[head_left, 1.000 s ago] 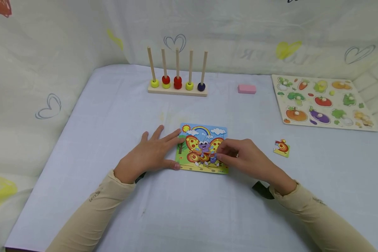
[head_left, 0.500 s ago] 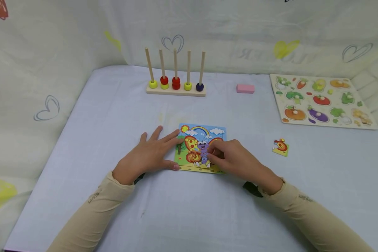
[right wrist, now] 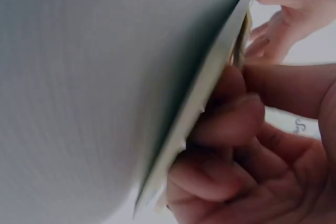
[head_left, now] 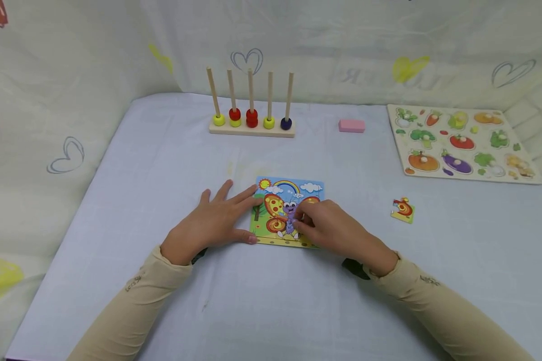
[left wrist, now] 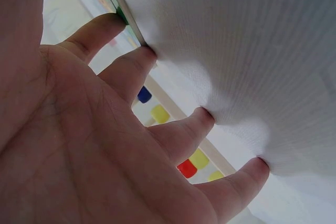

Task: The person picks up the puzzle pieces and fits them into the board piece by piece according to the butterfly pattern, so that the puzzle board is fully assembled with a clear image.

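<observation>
A butterfly jigsaw board (head_left: 264, 233) lies flat on the table, with a rainbow, sun and clouds along its top. My left hand (head_left: 217, 223) is spread at its left edge; the index finger and thumb touch the board while the other fingertips press the cloth, as the left wrist view shows. Over the board's right half, my right hand (head_left: 334, 225) pinches a jigsaw piece (head_left: 290, 230) with purple on it, at the butterfly's body. That hand hides the right part of the picture. A loose jigsaw piece (head_left: 403, 210) lies on the table to the right.
A bead-and-peg abacus (head_left: 252, 131) stands at the back, with yellow, red and dark blue beads. Right of it lies a pink block (head_left: 351, 126). A vegetable peg puzzle (head_left: 433, 143) fills the back right. A white cloth covers the table (head_left: 271, 306).
My right hand has moved left across the board with the jigsaw piece, from the right wing to the butterfly's middle. The left hand stays in place.
</observation>
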A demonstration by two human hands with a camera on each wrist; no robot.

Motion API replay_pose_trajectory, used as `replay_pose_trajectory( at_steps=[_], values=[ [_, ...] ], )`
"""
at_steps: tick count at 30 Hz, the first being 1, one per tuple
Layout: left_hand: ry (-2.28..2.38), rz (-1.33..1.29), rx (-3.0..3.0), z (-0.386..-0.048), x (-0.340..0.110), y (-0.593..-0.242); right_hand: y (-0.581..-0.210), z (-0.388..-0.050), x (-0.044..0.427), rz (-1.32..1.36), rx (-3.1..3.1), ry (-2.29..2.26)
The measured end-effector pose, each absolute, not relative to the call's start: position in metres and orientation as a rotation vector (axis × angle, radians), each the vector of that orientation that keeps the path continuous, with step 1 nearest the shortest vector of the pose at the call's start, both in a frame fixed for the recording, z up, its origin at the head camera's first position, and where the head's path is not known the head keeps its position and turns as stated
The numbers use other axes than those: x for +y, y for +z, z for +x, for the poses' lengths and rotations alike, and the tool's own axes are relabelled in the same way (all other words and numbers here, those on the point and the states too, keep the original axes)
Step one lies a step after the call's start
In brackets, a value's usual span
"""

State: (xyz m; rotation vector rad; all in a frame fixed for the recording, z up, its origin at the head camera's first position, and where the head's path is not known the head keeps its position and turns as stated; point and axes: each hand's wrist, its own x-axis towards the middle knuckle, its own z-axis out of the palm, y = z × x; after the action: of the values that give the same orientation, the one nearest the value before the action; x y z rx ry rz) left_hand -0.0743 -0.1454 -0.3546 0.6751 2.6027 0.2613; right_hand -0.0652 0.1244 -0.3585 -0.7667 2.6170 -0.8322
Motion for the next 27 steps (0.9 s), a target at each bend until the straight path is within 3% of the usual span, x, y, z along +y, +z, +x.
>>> replay_pose_trajectory(
  at_steps=[13,27],
  values=[
    [0.275,0.660,2.596,-0.073,-0.146,-0.353,-0.358,-0.065,0.128,-0.783,2.592,-0.835],
    [0.261,0.656,2.593,-0.074,-0.145,-0.353,-0.344,-0.058,0.187,-0.659,2.797,-0.939]
  ],
)
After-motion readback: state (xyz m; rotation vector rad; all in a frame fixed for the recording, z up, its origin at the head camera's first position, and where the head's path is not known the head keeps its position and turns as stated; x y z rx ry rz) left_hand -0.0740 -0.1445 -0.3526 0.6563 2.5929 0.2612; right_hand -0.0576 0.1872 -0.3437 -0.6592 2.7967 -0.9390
